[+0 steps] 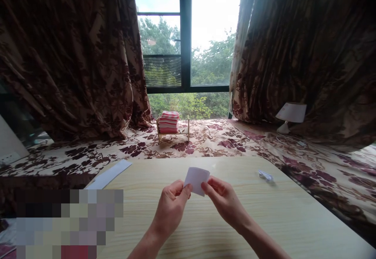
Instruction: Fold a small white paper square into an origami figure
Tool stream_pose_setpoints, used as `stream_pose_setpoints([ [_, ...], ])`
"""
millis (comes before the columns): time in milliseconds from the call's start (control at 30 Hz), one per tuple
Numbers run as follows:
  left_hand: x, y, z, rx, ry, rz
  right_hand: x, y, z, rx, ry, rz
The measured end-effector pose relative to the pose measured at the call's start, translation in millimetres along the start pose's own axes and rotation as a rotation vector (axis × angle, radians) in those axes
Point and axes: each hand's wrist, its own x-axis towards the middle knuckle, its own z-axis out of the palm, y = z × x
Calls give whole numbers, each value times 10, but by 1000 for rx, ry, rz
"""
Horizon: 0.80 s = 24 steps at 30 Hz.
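A small white piece of paper [196, 178], roughly square, is held up above the light wooden table [229, 231]. My left hand [173, 202] pinches its left edge, thumb in front. At its lower right side, my right hand [220, 194] grips it between thumb and fingers. Fingers behind the sheet are partly hidden. To the right on the tabletop lies a small folded paper piece [266, 175]. A long white paper strip [113, 174] rests near the table's far left corner.
Beyond the table, a floral-covered ledge [211, 143] carries a small wooden rack [183, 133] with stacked red-and-white striped cloths [169, 122]. A white lamp [290, 114] stands at the right. Patterned curtains [88, 55] flank the window. A blurred block covers the lower left.
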Motion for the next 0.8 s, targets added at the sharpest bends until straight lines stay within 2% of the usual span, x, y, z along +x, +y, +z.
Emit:
stream_pose_setpoints([
  [167, -6, 13, 5, 16, -75, -129, -3, 32, -36, -173, 63, -131],
  [267, -12, -1, 15, 81, -78, -93, 5, 41, -59, -213, 68, -139],
  [367, -15, -5, 38, 125, -29, -30, 12, 32, -51, -179, 23, -88],
  [467, -15, 15, 50, 133, 22, -35, 8, -1, -17, -202, -8, -61],
  [633, 0, -63, 56, 33, 70, -25, -10, 38, 75, -178, 132, -125],
  [700, 42, -172, 66, -8, 123, -67, 17, 123, 102, -84, 271, -112],
  [800, 105, -323, 74, -42, 157, -94, 74, 242, 119, 20, 343, -52],
])
